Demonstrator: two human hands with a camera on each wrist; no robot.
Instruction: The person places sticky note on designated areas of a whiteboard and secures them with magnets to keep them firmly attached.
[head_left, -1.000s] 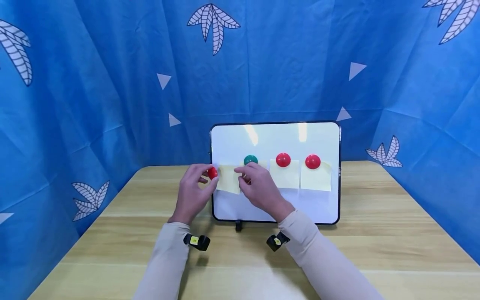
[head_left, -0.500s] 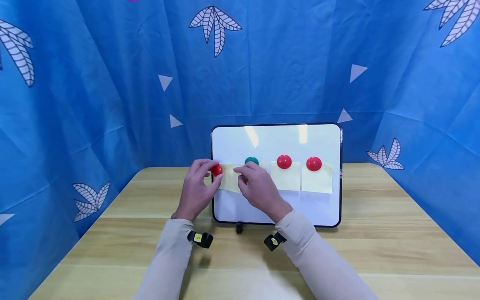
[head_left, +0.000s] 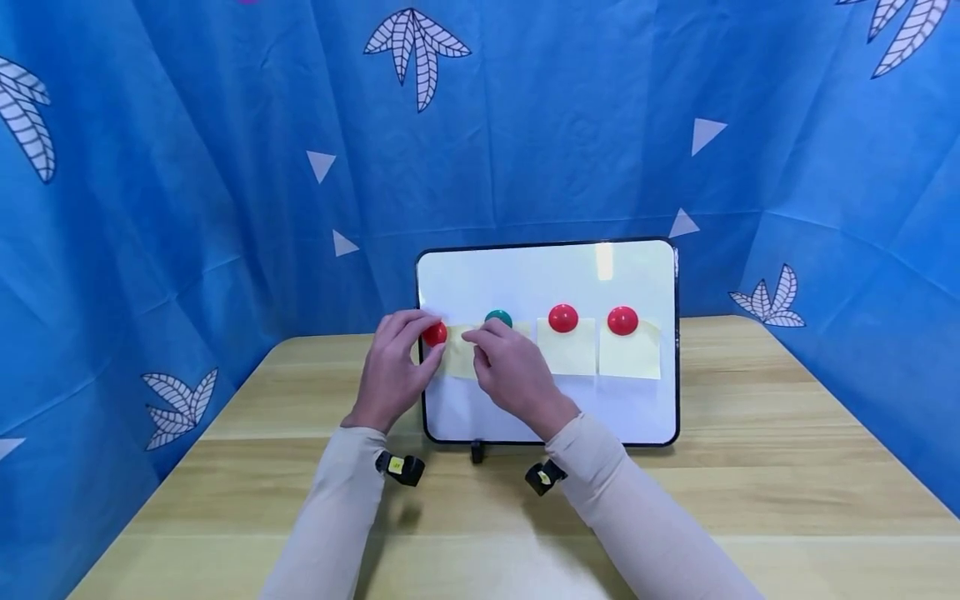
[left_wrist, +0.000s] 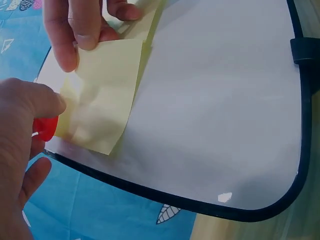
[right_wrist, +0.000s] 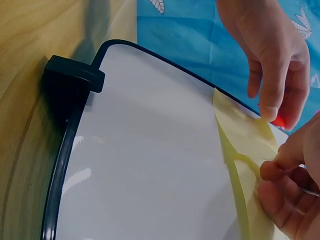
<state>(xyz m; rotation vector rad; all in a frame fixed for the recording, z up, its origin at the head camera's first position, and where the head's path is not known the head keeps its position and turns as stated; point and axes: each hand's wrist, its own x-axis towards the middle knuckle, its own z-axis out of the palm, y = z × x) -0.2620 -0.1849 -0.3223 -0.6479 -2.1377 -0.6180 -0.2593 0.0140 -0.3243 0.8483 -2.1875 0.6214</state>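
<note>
A red round magnet (head_left: 435,334) is pinched between the thumb and fingers of my left hand (head_left: 392,371). It lies at the upper left edge of the leftmost yellow sticky note (head_left: 459,360), against the whiteboard (head_left: 547,417). My right hand (head_left: 517,375) pinches that note near its upper right corner with thumb and forefinger. In the left wrist view, the lower edge of this sticky note (left_wrist: 105,100) stands a little off the board. Part of the red magnet (left_wrist: 47,129) is hidden by the left thumb there. The right hand partly covers the second note and the green magnet (head_left: 497,317).
Two more yellow notes (head_left: 566,354) hang on the right of the board, under a red magnet (head_left: 563,317) and another red magnet (head_left: 622,320). The board stands on a wooden table (head_left: 750,467) with a black foot (head_left: 477,452). A blue curtain (head_left: 570,125) surrounds it.
My left hand has moved right with the red magnet, from beside the board's left edge onto the note's upper left corner. The right hand stays at the note. The head view shifted slightly.
</note>
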